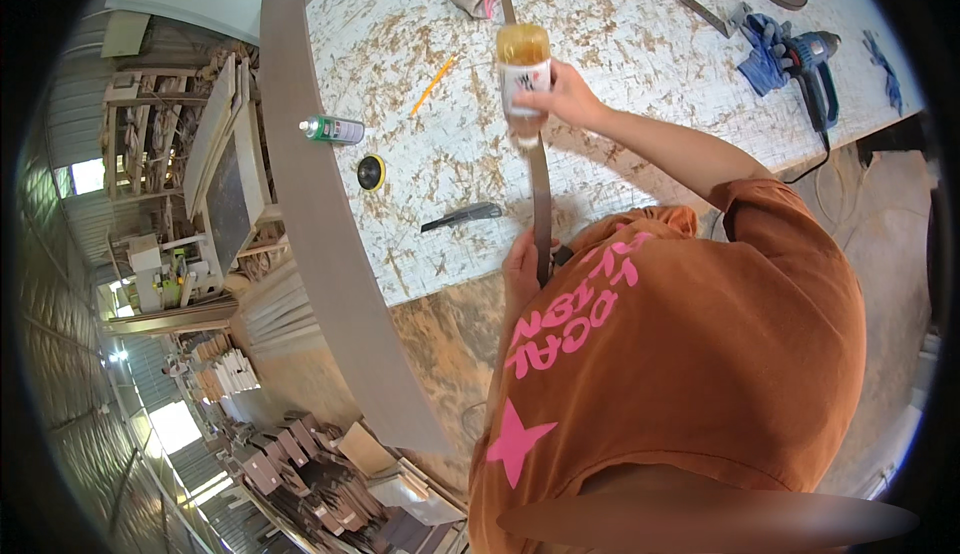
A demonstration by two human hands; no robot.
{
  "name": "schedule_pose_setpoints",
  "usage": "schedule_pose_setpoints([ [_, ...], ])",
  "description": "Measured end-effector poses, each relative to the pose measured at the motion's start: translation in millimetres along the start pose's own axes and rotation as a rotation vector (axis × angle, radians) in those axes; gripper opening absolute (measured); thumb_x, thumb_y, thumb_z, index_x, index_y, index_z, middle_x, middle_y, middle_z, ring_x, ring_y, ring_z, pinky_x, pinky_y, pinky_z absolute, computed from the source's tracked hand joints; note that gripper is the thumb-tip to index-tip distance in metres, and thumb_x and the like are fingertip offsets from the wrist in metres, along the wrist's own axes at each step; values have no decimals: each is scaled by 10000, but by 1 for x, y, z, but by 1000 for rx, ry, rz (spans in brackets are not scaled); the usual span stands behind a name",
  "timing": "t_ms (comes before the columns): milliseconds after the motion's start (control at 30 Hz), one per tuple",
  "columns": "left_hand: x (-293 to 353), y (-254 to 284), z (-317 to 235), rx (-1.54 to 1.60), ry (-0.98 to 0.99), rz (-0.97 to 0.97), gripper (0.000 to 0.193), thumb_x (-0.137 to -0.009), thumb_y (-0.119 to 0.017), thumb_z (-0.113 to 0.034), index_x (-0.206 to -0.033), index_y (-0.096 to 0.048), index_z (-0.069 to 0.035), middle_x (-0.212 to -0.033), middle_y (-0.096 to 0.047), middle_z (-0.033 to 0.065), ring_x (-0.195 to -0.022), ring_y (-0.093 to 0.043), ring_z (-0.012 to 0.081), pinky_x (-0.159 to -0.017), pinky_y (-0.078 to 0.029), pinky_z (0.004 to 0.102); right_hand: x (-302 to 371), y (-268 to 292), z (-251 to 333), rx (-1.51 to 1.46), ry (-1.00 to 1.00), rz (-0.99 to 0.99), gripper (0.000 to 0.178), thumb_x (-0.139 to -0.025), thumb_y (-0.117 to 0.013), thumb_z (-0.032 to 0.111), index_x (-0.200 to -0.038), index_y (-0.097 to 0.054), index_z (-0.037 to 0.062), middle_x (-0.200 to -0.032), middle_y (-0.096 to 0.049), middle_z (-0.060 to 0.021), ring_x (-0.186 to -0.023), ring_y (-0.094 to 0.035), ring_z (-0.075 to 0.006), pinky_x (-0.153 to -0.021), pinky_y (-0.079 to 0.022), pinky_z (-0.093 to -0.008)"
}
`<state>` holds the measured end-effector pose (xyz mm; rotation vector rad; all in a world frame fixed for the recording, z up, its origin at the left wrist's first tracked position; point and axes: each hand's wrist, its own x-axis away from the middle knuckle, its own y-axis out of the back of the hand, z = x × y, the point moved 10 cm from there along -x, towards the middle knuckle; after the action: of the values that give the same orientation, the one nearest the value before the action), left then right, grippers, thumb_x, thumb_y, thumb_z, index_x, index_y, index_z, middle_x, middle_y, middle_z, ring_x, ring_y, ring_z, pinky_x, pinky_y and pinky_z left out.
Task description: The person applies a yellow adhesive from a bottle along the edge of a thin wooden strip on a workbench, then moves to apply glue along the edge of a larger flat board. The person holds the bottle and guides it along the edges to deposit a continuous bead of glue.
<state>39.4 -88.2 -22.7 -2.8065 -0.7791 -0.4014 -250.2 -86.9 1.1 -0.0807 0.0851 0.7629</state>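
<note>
From my feed, the worktop (430, 169) looks bright; left-hand openings (175, 426) glare, edges curve, and a brown smear (710, 524) blurs below.

Losing a stretch of the brown strip (542, 194) behind the bottle (524, 47) and its far end past the top edge. Blurring toward the bottle's lower end. Showing only part of the left hand (520, 264), losing its forearm (514, 304) behind the rust-coloured shirt (700, 354).

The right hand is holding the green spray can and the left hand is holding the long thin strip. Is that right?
Not quite: the head view shows the right hand holding a yellowish bottle, not the green spray can, which is over to the left. The left hand does hold the long thin strip.
</note>
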Motion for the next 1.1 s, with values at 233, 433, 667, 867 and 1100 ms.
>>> schedule_pose_setpoints([
  [233,0,-1,1,-7,-1,10,336,-982,-368,-188,-1260,-490,-44,-971,-637,31,-658,-490,40,-578,-401,188,3,1,5,28,40,-6,533,-737,-746,338,-1093,-529,6,-993,-639,-149,-882,-643,-210,-747,-544,-355],
  [433,2,-2,-2,18,-9,16,337,-981,-371,-184,-1266,-483,-44,-964,-636,31,-661,-495,39,-576,-403,188,7,17,-5,29,-102,-112,542,-732,-745,315,-1112,-514,5,-990,-632,-150,-896,-641,-217,-760,-555,-366],
  [667,-1,-2,1,11,14,6,327,-981,-380,-191,-1250,-492,-42,-961,-636,31,-652,-487,38,-567,-400,186,14,26,-13,8,-62,-135,563,-752,-738,306,-1149,-495,-11,-1026,-628,-145,-906,-632,-207,-738,-545,-345],
  [867,-1,1,9,50,27,-4,317,-981,-387,-189,-1236,-500,-38,-958,-640,36,-645,-490,43,-566,-401,185,19,15,4,-30,-14,-50,535,-755,-743,281,-1130,-501,-15,-1043,-623,-144,-910,-630,-212,-769,-537,-341],
  [1100,-19,9,8,50,43,-89,308,-968,-411,-196,-1182,-533,-12,-957,-641,43,-686,-497,52,-604,-410,195,70,-32,70,169,152,191,610,-694,-762,270,-1193,-506,32,-1139,-602,-140,-1003,-609,-235,-855,-499,-338],
])
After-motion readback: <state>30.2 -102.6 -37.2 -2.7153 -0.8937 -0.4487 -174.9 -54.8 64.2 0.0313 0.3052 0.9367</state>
